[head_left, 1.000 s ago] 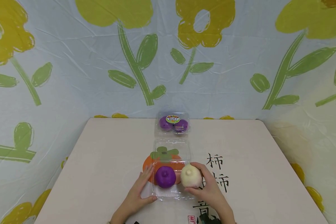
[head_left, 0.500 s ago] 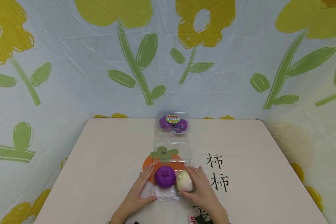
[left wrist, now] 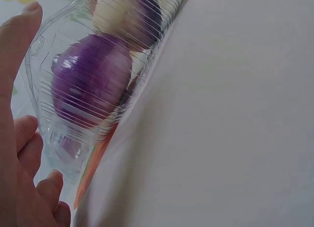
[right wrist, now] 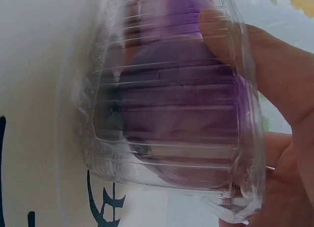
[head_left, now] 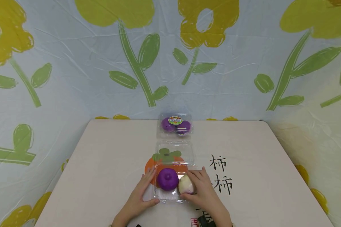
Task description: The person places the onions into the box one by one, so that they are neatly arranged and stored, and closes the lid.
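A clear plastic clamshell box (head_left: 167,198) lies with its lid folded back on the table. A round purple fruit-like piece with a small nub on top (head_left: 168,179) sits in its left half. My right hand (head_left: 203,189) grips a round cream-and-purple piece (head_left: 186,184) in the right half; thumb and fingers reach over the box wall. In the right wrist view that piece's purple side (right wrist: 181,109) shows through the ribbed plastic. My left hand (head_left: 140,194) rests at the box's left edge, fingers extended and thumb spread, holding neither piece.
Behind the open lid (head_left: 174,151) stands a closed clear box (head_left: 175,124) with purple pieces and a label. The table cloth (head_left: 244,142) bears a persimmon print and black characters. A flower-printed curtain (head_left: 216,97) hangs behind the table.
My right hand has moved left and lowered the cream-and-purple piece into the box's right half, tilting its nub leftward. My left hand has stayed at the box edge.
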{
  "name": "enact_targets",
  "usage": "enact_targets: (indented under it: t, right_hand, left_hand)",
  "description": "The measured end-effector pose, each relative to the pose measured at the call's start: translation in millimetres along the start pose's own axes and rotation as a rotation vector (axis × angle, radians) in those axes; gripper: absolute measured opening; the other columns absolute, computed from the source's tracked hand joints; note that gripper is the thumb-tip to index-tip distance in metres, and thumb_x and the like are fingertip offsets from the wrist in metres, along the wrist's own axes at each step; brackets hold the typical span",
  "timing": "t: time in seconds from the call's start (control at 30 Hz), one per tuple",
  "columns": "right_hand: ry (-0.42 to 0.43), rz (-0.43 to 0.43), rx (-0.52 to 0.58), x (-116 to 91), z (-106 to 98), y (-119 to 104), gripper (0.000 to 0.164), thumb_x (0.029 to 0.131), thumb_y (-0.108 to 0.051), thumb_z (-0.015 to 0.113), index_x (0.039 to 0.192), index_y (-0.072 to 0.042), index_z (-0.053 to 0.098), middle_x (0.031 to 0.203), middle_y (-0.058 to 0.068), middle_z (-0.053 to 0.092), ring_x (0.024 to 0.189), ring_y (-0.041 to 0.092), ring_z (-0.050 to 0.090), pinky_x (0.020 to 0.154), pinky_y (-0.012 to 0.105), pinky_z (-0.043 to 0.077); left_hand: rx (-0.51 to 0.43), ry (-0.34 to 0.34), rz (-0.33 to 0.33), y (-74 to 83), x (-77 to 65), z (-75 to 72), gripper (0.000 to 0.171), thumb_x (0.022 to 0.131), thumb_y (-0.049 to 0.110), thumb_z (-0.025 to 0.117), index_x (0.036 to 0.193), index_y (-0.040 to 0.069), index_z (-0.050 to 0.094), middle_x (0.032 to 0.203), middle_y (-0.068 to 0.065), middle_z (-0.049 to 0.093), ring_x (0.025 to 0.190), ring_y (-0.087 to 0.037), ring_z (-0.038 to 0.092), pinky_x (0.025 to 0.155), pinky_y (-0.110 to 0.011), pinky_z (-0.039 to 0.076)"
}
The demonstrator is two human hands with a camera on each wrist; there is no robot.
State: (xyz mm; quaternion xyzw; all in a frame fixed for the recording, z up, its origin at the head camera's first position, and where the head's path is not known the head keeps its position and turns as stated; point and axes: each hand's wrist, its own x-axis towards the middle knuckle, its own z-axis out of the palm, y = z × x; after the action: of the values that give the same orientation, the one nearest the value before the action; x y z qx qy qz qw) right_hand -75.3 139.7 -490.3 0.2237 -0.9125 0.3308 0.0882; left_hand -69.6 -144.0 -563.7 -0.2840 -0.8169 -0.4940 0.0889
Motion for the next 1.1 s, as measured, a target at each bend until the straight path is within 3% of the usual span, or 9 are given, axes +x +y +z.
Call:
enact_targets:
  t: [0.23,0.4,0.57,0.63,0.77,0.93,1.1]
  right_hand:
    - [0.006,-0.006,0.022,0,-1,2,0.081,0.058,-0.035,0.094,0.124,0.002,0.065,0.121,0.011,0.064,0.118,0.034,0.054,0.114,0.065,0.021]
    - [0.026,-0.003,0.076,0,-1,4,0.070,0.069,-0.035,0.088,0.124,0.001,0.066,0.123,0.009,0.064,0.121,0.037,0.054,0.113,0.065,0.021]
    - [0.032,-0.034,0.125,0,-4,8,0.054,0.080,-0.026,0.081,0.123,0.002,0.066,0.124,0.007,0.063,0.121,0.032,0.056,0.120,0.048,0.019]
    - [0.029,-0.044,0.153,0,-6,9,0.049,0.083,-0.023,0.080,0.123,0.002,0.066,0.124,0.006,0.063,0.119,0.029,0.057,0.118,0.042,0.027]
    - [0.012,-0.049,0.205,1,-11,13,0.042,0.087,-0.019,0.076,0.124,-0.001,0.066,0.125,0.006,0.064,0.117,0.026,0.059,0.101,0.045,0.049]
    - [0.005,-0.004,0.322,6,-19,24,0.034,0.093,-0.015,0.070,0.125,-0.007,0.066,0.125,0.006,0.066,0.119,0.025,0.059,0.099,0.045,0.051]
    - [0.044,0.042,0.515,11,-23,38,0.029,0.096,-0.003,0.063,0.124,-0.001,0.064,0.124,0.012,0.066,0.119,0.028,0.060,0.105,0.033,0.047]
  left_hand:
    - [0.003,0.014,0.046,1.6,1.5,-0.3,0.096,0.082,0.045,0.078,0.153,0.000,0.031,0.159,-0.022,0.027,0.145,-0.047,0.022,0.123,-0.031,0.003]
    - [0.000,0.012,0.039,1.5,1.8,-0.8,0.097,0.080,0.040,0.080,0.154,0.001,0.031,0.160,-0.020,0.027,0.145,-0.046,0.021,0.123,-0.031,0.003]
    - [-0.003,0.009,0.026,1.4,1.6,-1.0,0.097,0.079,0.038,0.081,0.154,0.002,0.031,0.160,-0.019,0.026,0.145,-0.046,0.020,0.123,-0.030,0.003]
    - [-0.002,0.010,0.029,1.2,1.5,-0.7,0.097,0.080,0.039,0.080,0.154,0.002,0.031,0.160,-0.020,0.027,0.145,-0.046,0.021,0.123,-0.030,0.003]
    - [0.006,0.012,0.035,0.0,0.9,0.0,0.096,0.082,0.043,0.078,0.154,0.002,0.031,0.160,-0.021,0.027,0.145,-0.046,0.021,0.123,-0.030,0.003]
    - [0.019,0.006,0.029,-1.3,0.2,0.7,0.095,0.084,0.046,0.076,0.154,0.002,0.030,0.160,-0.020,0.026,0.145,-0.046,0.021,0.122,-0.028,0.002]
    - [0.028,0.004,0.028,-0.7,0.1,1.0,0.095,0.085,0.048,0.075,0.154,0.002,0.030,0.160,-0.020,0.026,0.145,-0.047,0.021,0.122,-0.027,0.002]
